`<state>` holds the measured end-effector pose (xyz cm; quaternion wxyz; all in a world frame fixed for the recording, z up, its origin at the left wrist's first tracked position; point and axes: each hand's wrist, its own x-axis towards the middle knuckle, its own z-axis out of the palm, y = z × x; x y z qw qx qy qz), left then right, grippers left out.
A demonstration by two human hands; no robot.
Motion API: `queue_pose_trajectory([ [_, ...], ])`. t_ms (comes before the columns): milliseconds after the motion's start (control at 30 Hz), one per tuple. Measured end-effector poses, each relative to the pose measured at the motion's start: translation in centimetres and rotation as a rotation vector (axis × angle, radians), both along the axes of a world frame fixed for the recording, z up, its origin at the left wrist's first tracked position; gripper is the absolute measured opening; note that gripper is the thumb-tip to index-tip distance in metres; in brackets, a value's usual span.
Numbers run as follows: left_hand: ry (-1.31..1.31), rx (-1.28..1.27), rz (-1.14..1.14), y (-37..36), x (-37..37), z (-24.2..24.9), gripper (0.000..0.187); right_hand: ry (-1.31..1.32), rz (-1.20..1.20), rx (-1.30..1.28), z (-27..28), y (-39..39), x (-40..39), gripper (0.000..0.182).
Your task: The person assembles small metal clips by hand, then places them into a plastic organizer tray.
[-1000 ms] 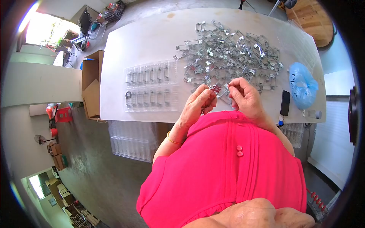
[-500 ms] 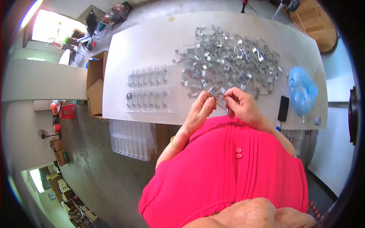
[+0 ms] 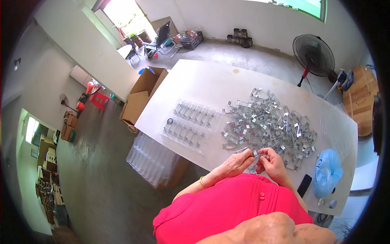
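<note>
Near the front edge of the table, my left hand [image 3: 237, 163] and my right hand [image 3: 271, 163] are close together with their fingers pinched. A small shiny metal bracket [image 3: 256, 154] shows between the fingertips, gripped from both sides and partly hidden by them. Just beyond my hands spreads a loose pile of similar metal brackets [image 3: 276, 122]. To the left lies a clear plastic tray [image 3: 187, 120] with brackets set in two rows. A round dark object [image 3: 170, 121] sits at the left end of its nearer row.
On the white table [image 3: 203, 77], a blue plastic bag [image 3: 327, 175], a black phone [image 3: 304, 186] and a small grey roll [image 3: 333, 204] lie to the right. Clear trays [image 3: 151, 160] are stacked below the left edge, near an open cardboard box [image 3: 137, 103]. A fan [image 3: 313, 55] stands behind.
The camera view has tilted up and turned, so the table sits lower and slanted. Both hands stay together at the table's front edge, still pinching a metal bracket.
</note>
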<state>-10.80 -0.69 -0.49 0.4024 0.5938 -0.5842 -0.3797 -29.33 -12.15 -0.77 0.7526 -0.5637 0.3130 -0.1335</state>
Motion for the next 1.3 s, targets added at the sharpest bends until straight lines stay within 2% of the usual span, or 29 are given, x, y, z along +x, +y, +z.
queue_pose_trajectory([
  [200,0.067,0.041,-0.073,0.2,0.9,-0.8,0.024,0.033,0.177,0.095,0.6,-1.2,-0.1,0.024],
  [367,0.135,0.056,-0.079,0.3,1.7,0.0,0.025,-0.033,0.142,0.230,0.9,-1.0,0.3,0.022],
  [500,0.081,0.025,-0.141,0.1,2.6,-0.5,0.025,-0.004,0.065,0.283,0.5,-0.6,1.1,0.018],
  [600,0.043,0.020,-0.193,0.1,3.3,-0.7,0.025,0.029,-0.007,0.133,-1.0,-0.3,1.9,0.016],
  [767,0.048,0.054,-0.306,0.5,4.9,0.0,0.025,0.062,0.018,0.084,-1.4,0.0,3.1,0.014],
  [867,0.103,0.094,-0.377,0.6,5.4,-0.4,0.025,0.021,-0.190,0.035,-2.5,0.3,3.7,0.015],
  [933,0.343,0.200,-0.271,-0.1,6.1,-1.4,0.027,-0.023,-0.351,0.029,-1.1,0.5,4.1,0.014],
  [967,0.464,0.236,-0.144,-0.3,6.2,0.3,0.031,-0.037,-0.405,-0.021,-0.6,0.4,4.4,0.013],
  [1000,0.557,0.231,-0.135,-0.7,7.1,-0.2,0.037,-0.040,-0.464,-0.063,-0.3,0.6,4.6,0.012],
  [1033,0.693,0.296,-0.106,-1.1,7.5,-2.7,0.037,-0.060,-0.493,-0.061,0.9,1.3,4.9,0.010],
  [1067,0.877,0.324,0.009,-0.9,7.4,-0.8,0.035,-0.087,-0.519,-0.069,2.1,1.7,5.5,0.008],
  [1100,1.005,0.310,-0.006,-0.7,7.8,-1.3,0.031,-0.057,-0.546,-0.045,2.4,2.1,5.9,0.008],
  [1167,1.040,0.340,0.015,-0.6,8.3,-1.5,0.030,-0.197,-0.506,-0.164,2.4,3.1,6.3,0.006],
  [1300,1.077,0.389,-0.039,-0.4,8.7,-0.8,0.031,-0.294,-0.485,-0.242,1.7,4.6,7.6,0.007],
])
